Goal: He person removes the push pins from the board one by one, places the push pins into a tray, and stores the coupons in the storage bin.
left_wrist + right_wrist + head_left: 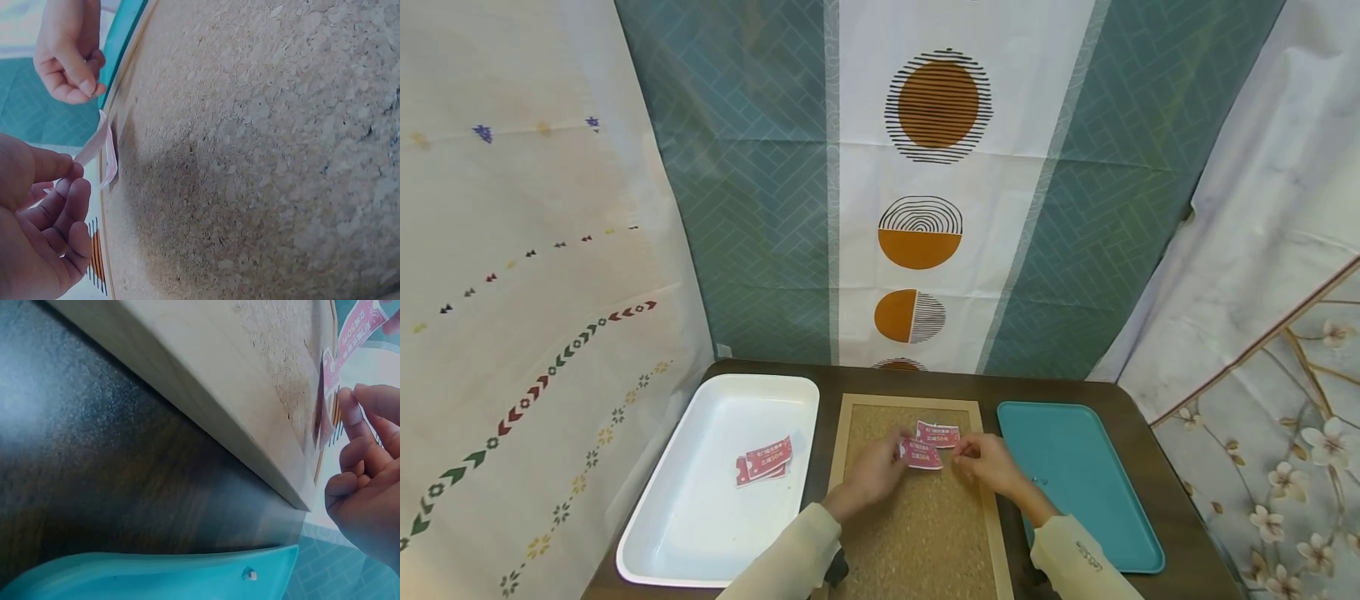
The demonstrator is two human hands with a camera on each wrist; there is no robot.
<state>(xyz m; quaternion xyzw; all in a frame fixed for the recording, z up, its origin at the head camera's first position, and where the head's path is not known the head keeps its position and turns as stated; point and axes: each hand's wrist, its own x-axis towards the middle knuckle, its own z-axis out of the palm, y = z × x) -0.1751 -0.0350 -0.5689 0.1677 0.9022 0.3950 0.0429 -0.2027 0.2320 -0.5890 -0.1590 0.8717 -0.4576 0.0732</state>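
My left hand (877, 468) pinches a pink-and-white paper coupon (921, 454) by its left end, between thumb and forefinger. This coupon is tilted above the corkboard (917, 533) and overlaps the lower edge of another pink coupon (937, 434) near the board's top. Just right of the coupons, my right hand (988, 462) has its thumb and forefinger pressed together, the other fingers curled. In the left wrist view a tiny dark thing shows at the right hand's fingertips (92, 92); its kind is too small to tell.
A white tray (700, 533) on the left holds a few overlapping pink coupons (765, 458). On the right, a teal tray (1097, 492) has small clear pins (250, 574) in it. The board's wooden frame (994, 533) rises above the dark table (1180, 508). Curtains hang behind.
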